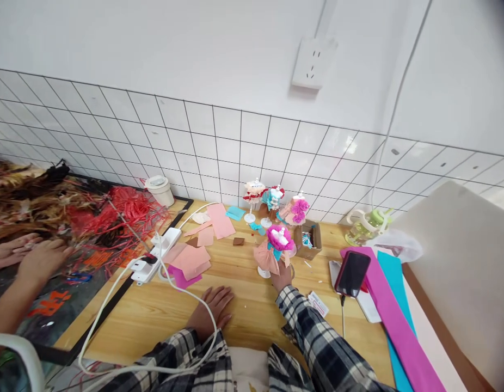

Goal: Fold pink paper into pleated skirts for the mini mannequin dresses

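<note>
My left hand (211, 310) lies on the wooden table with its fingers stretched out and nothing in it. My right hand (281, 276) reaches to a small dress-form figurine (272, 255) with a peach paper skirt, turquoise waist and magenta ruffle. That hand is against the skirt's right side; its fingers are mostly hidden, so its grip is unclear. The figurine stands upright on a white round base. Beside my right hand is the edge of a ring-shaped roll (292, 272). Behind stand a cream-topped figurine (254, 195), a turquoise one (271, 201) and a peach-and-magenta one (296, 209).
Left are peach paper pieces (192, 261), a power strip (156, 256) with looping white cable, and a co-worker's hands (43, 258) among red strands. Right are a small cardboard box (309, 242), a phone (352, 273), long coloured sheets (393, 310) and a bottle (366, 227).
</note>
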The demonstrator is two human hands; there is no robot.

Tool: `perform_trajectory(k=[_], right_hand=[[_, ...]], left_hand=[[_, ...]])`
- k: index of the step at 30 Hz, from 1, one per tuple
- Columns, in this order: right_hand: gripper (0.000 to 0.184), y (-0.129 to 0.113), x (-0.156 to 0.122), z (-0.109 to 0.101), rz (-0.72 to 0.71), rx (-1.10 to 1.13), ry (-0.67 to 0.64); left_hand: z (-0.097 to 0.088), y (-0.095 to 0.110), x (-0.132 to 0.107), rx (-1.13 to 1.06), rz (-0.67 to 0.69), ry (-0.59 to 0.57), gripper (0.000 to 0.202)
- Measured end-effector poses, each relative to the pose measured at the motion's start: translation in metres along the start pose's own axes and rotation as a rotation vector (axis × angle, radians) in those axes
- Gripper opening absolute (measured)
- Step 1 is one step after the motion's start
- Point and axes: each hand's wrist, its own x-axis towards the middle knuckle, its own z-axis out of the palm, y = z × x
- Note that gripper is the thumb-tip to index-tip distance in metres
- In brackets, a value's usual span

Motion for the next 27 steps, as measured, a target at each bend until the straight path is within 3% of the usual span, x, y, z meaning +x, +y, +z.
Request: perform_trajectory(k=[6,14,19,23,25,27], right_hand=[[0.030,0.001,0.013,0.015,-0.053,-0.011,-0.046],[0.026,-0.002,0.016,0.018,-0.086,0.013,-0.033],[0.027,-0.008,0.017,0.015,-0.080,0.026,-0.029],[0.036,-0.010,0.007,0.010,0.017,0.015,0.012],[0.040,-0.010,-0.010,0.006,0.087,0.016,0.057],[0.041,-0.009,-0.034,0.002,0.129,0.033,0.093]], left_hand=[[-0.003,0.000,-0.001,-0.033,-0.018,-0.040,0.053],[-0.009,0.003,0.000,-0.218,-0.086,-0.036,0.054],[-0.010,0.007,0.000,-0.382,-0.135,0.047,0.050],[-0.009,0.010,-0.001,-0.390,-0.132,0.084,0.048],[-0.016,0.003,0.003,-0.333,-0.216,0.176,0.045],[-0.030,-0.014,0.011,-0.221,-0.386,0.317,0.044]])
